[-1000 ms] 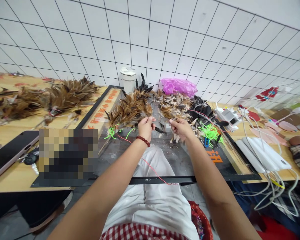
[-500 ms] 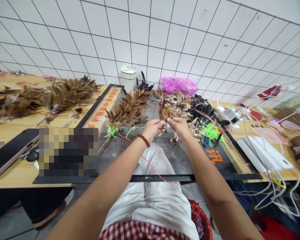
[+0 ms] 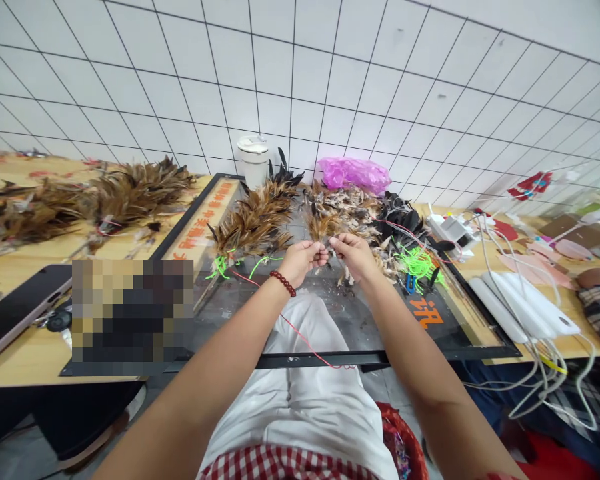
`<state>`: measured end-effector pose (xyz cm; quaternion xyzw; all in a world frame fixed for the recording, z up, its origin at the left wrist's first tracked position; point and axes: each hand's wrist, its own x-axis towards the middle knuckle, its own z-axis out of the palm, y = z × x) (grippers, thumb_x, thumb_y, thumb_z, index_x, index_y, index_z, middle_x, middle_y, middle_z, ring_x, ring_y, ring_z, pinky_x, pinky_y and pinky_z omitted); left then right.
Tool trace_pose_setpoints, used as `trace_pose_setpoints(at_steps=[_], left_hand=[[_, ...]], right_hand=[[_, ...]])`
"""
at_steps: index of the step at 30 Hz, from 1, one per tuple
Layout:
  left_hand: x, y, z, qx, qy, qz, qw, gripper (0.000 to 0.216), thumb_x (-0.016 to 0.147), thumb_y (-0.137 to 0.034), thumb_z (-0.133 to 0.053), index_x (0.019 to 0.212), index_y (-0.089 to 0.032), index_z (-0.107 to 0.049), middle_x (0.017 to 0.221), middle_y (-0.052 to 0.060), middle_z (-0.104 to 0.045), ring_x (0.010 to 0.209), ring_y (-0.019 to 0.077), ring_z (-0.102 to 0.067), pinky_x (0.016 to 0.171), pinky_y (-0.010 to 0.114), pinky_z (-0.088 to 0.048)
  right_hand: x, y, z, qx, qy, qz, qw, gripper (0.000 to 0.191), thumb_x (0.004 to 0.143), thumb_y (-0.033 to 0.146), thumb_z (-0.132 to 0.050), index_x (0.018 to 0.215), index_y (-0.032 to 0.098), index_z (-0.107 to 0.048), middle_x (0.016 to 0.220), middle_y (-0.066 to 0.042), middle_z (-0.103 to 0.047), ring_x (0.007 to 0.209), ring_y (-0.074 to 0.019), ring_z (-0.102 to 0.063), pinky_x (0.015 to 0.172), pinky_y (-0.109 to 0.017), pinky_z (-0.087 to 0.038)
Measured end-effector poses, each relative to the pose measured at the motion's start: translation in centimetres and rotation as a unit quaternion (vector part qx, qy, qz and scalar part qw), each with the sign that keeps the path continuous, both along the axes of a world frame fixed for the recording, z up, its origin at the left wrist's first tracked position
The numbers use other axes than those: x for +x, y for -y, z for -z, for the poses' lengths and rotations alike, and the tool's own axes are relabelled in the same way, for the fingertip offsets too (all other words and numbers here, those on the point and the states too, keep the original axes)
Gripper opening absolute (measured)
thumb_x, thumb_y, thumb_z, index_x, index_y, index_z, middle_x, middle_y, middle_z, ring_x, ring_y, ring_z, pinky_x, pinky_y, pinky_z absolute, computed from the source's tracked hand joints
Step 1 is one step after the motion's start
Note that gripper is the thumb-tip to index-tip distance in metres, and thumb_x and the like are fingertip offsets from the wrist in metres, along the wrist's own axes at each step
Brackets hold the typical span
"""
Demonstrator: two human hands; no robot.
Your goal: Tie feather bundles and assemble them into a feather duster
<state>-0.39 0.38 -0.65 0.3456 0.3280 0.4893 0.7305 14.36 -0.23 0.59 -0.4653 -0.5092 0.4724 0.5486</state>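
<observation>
My left hand (image 3: 301, 263), with a dark red bead bracelet on the wrist, is closed in a pinch at the base of a small tuft of brown feathers (image 3: 320, 225). Right beside it, my right hand (image 3: 354, 256) has thumb and forefinger pressed together; whatever lies between them is too small to make out. Behind my hands spreads a pile of loose brown and cream feathers (image 3: 353, 199). To the left lies a thick brown feather bundle (image 3: 255, 217), with bright green ties (image 3: 221, 265) at its near end. A thin red string (image 3: 300, 333) runs below my left wrist.
A glass-topped panel with a black frame (image 3: 280, 360) lies before me. At its back stand a white lidded cup (image 3: 254, 163) and a pink plastic bag (image 3: 355, 175). Black feathers (image 3: 404, 217), green strings (image 3: 417, 265) and white cables (image 3: 540, 393) lie right; more feather bundles (image 3: 135, 193) lie left.
My fingertips have drawn slightly apart, my left hand staying near the feather tuft. The view has shifted a little; the other things lie as before.
</observation>
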Motion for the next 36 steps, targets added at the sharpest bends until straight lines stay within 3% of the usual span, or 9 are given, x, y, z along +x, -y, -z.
trace_pose_setpoints(at_steps=[6, 14, 17, 20, 22, 27, 32, 34, 36], left_hand=[[-0.1, 0.4, -0.5, -0.062, -0.017, 0.014, 0.998, 0.011, 0.085, -0.015, -0.058, 0.076, -0.009, -0.061, 0.072, 0.011, -0.069, 0.064, 0.0139, -0.068, 0.061, 0.024, -0.053], [-0.2, 0.6, -0.7, -0.044, -0.055, 0.071, 0.995, 0.010, 0.081, -0.015, -0.064, 0.076, -0.008, -0.061, 0.065, 0.006, -0.065, 0.052, 0.0097, -0.061, 0.052, 0.021, -0.050], [-0.3, 0.5, -0.6, -0.021, -0.063, 0.086, 0.994, 0.011, 0.079, -0.016, -0.066, 0.074, -0.008, -0.062, 0.059, 0.002, -0.059, 0.045, 0.0066, -0.053, 0.045, 0.018, -0.043], [-0.4, 0.3, -0.8, 0.002, -0.030, 0.028, 0.999, 0.012, 0.079, -0.020, -0.066, 0.075, -0.009, -0.062, 0.058, 0.000, -0.057, 0.046, 0.0056, -0.052, 0.044, 0.017, -0.041], [-0.6, 0.0, -0.9, 0.005, 0.003, -0.035, 0.999, 0.014, 0.080, -0.023, -0.067, 0.078, -0.011, -0.060, 0.064, 0.001, -0.061, 0.052, 0.0066, -0.056, 0.049, 0.018, -0.044], [-0.9, -0.6, -1.1, -0.005, 0.028, -0.135, 0.990, 0.016, 0.081, -0.028, -0.065, 0.081, -0.013, -0.058, 0.060, -0.003, -0.057, 0.048, 0.0052, -0.052, 0.048, 0.017, -0.041], [-0.9, -0.5, -1.0, -0.012, 0.027, -0.159, 0.987, 0.015, 0.081, -0.025, -0.064, 0.079, -0.012, -0.058, 0.058, -0.004, -0.054, 0.047, 0.0049, -0.051, 0.047, 0.017, -0.040], [-0.8, -0.5, -1.0, -0.013, 0.027, -0.160, 0.987, 0.014, 0.082, -0.025, -0.064, 0.079, -0.012, -0.058, 0.058, -0.004, -0.054, 0.047, 0.0049, -0.050, 0.047, 0.017, -0.040], [-0.8, -0.5, -0.9, -0.012, 0.024, -0.158, 0.987, 0.015, 0.081, -0.026, -0.065, 0.079, -0.013, -0.058, 0.058, -0.004, -0.055, 0.047, 0.0046, -0.050, 0.047, 0.016, -0.040]], right_hand=[[0.0, 0.0, 0.0, 0.034, 0.034, 0.031, 0.998, 0.035, 0.058, 0.046, -0.077, 0.057, 0.019, -0.055, 0.057, 0.004, -0.048, 0.055, -0.0084, -0.038, 0.055, -0.023, -0.033], [-0.3, -0.6, 1.6, 0.128, 0.137, 0.054, 0.981, 0.023, 0.067, 0.040, -0.070, 0.064, 0.018, -0.062, 0.065, 0.001, -0.057, 0.062, -0.0118, -0.049, 0.062, -0.026, -0.040], [-0.2, -0.7, 1.5, 0.122, 0.130, 0.047, 0.983, 0.023, 0.070, 0.040, -0.068, 0.066, 0.018, -0.062, 0.066, 0.000, -0.060, 0.064, -0.0126, -0.053, 0.065, -0.026, -0.043], [0.2, -0.9, 1.5, 0.093, 0.112, 0.068, 0.987, 0.023, 0.071, 0.040, -0.065, 0.075, 0.018, -0.064, 0.069, 0.001, -0.062, 0.064, -0.0117, -0.054, 0.066, -0.025, -0.044], [0.7, -0.9, 1.6, 0.067, 0.180, 0.071, 0.979, 0.020, 0.071, 0.035, -0.065, 0.078, 0.017, -0.066, 0.070, 0.000, -0.064, 0.063, -0.0117, -0.054, 0.066, -0.025, -0.044], [0.8, -0.4, 1.6, 0.089, 0.397, 0.041, 0.913, 0.011, 0.074, 0.021, -0.061, 0.079, 0.019, -0.070, 0.078, -0.002, -0.068, 0.070, -0.0142, -0.058, 0.070, -0.026, -0.044], [-0.9, 0.1, 1.7, 0.073, 0.506, 0.074, 0.856, 0.016, 0.073, 0.034, -0.066, 0.080, 0.020, -0.070, 0.081, -0.004, -0.066, 0.072, -0.0156, -0.057, 0.065, -0.026, -0.040], [-1.2, 0.0, 1.6, 0.037, 0.502, 0.047, 0.863, 0.012, 0.070, 0.031, -0.068, 0.072, 0.020, -0.067, 0.070, -0.001, -0.062, 0.064, -0.0137, -0.053, 0.060, -0.025, -0.036], [-0.9, -0.1, 1.3, 0.011, 0.410, 0.038, 0.911, 0.012, 0.071, 0.030, -0.065, 0.067, 0.019, -0.061, 0.059, 0.002, -0.054, 0.056, -0.0110, -0.046, 0.056, -0.024, -0.032]])
